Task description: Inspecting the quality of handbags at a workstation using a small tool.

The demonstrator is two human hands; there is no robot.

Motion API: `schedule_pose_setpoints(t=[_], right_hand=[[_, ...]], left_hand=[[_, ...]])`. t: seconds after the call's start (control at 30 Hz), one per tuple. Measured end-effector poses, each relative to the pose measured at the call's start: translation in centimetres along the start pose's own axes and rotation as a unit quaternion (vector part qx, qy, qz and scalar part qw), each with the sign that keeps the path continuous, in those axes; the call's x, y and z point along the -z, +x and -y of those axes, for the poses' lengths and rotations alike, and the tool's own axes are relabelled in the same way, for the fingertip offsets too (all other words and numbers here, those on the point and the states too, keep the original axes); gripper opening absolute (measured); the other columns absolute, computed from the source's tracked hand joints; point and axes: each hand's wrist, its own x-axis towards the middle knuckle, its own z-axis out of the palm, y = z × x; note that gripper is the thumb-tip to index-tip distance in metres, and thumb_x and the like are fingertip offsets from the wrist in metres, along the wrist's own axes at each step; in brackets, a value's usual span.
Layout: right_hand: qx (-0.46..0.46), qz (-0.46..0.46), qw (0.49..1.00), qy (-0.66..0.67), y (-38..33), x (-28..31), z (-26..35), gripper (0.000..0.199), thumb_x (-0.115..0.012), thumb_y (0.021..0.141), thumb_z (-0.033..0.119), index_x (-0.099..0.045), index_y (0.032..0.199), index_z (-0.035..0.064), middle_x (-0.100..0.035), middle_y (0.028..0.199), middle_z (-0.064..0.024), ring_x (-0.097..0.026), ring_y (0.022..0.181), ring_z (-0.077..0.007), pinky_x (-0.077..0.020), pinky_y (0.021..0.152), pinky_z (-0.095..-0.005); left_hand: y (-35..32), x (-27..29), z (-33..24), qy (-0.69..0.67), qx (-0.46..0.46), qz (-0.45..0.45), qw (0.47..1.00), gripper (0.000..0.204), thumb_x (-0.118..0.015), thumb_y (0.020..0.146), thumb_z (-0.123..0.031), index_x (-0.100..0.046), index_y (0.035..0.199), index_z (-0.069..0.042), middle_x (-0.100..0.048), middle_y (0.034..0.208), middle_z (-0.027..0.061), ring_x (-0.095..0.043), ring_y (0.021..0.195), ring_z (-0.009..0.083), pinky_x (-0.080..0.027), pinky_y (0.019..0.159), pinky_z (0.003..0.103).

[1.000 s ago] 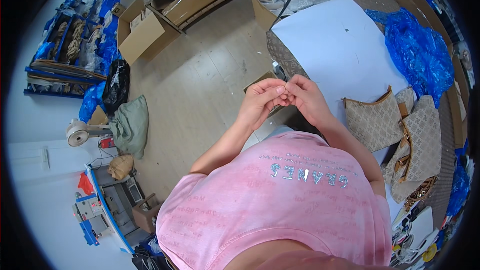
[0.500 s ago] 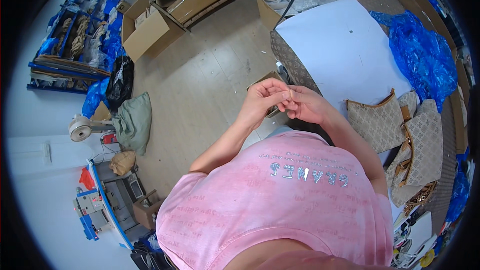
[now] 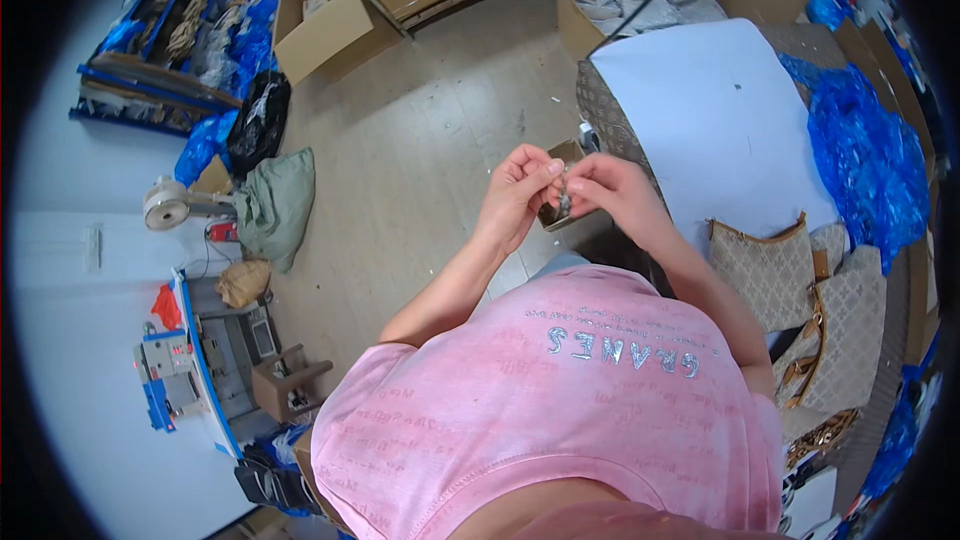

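My left hand (image 3: pixel 514 198) and my right hand (image 3: pixel 622 202) are raised in front of my waist, fingertips close together. Thumb and fingers of each are pinched. Whatever lies between them is too small to make out. Behind and below the hands, a small open cardboard box (image 3: pixel 566 152) is partly hidden, with small greyish bits visible inside. To the right of my right forearm, patterned beige bags with brown trim (image 3: pixel 762 275) lie on the table's near part.
A white sheet (image 3: pixel 700 110) covers much of the table on the right, with crumpled blue plastic (image 3: pixel 868 155) beyond. A large carton of packed pieces (image 3: pixel 570 25) stands at the back. On the left are an open carton (image 3: pixel 335 45), a green sack (image 3: pixel 278 205) and a sewing machine (image 3: pixel 165 360).
My fingertips have drawn slightly apart, with both hands still pinched. The whole view has shifted, so the surroundings sit further right and lower at the table side.
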Motion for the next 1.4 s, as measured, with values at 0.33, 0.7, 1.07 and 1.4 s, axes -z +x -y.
schedule_pose_setpoints(t=[0.33,0.7,1.07,1.4], right_hand=[[-0.134,0.258,0.8,-0.524,3.9,0.4,-5.1,0.042,-0.06,0.092,0.019,-0.058,0.126,-0.0038,-0.065,0.116,-0.0165,-0.065,0.105,-0.0245,-0.049,0.092,-0.0367],[0.061,-0.009,0.998,0.002,2.5,-4.4,-1.0,0.037,-0.054,0.098,0.019,-0.056,0.129,-0.0011,-0.065,0.118,-0.0172,-0.064,0.108,-0.02,-0.0505,0.091,-0.0321],[0.373,-0.154,0.703,-0.586,0.6,-6.2,1.7,0.054,-0.065,0.087,0.015,-0.048,0.136,-0.0009,-0.06,0.127,-0.0158,-0.063,0.109,-0.0239,-0.049,0.093,-0.035],[-0.008,-0.148,0.971,0.186,-2.7,3.9,-6.4,0.035,-0.063,0.089,0.02,-0.061,0.12,0.0042,-0.066,0.099,-0.0121,-0.062,0.083,-0.02,-0.0519,0.074,-0.0351]], left_hand=[[-1.9,0.5,-2.7,0.004,-0.197,-0.059,0.979,0.018,-0.065,0.089,-0.004,-0.048,0.094,-0.009,-0.055,0.078,0.0021,-0.054,0.065,0.0108,-0.044,0.058,0.024],[-2.5,2.1,-3.5,-0.37,-0.147,0.173,0.901,0.017,-0.047,0.099,-0.023,-0.05,0.097,-0.007,-0.042,0.079,0.0035,-0.039,0.066,0.0128,-0.035,0.058,0.024],[-2.2,1.0,3.1,-0.271,0.029,0.05,0.961,0.029,-0.046,0.101,-0.027,-0.053,0.119,-0.005,-0.057,0.107,0.0091,-0.056,0.099,0.0199,-0.049,0.076,0.027],[-0.4,-5.8,0.9,0.463,-0.041,0.403,0.788,0.055,-0.066,0.089,-0.025,-0.045,0.138,-0.01,-0.054,0.129,0.0143,-0.046,0.128,0.0287,-0.039,0.105,0.04]])
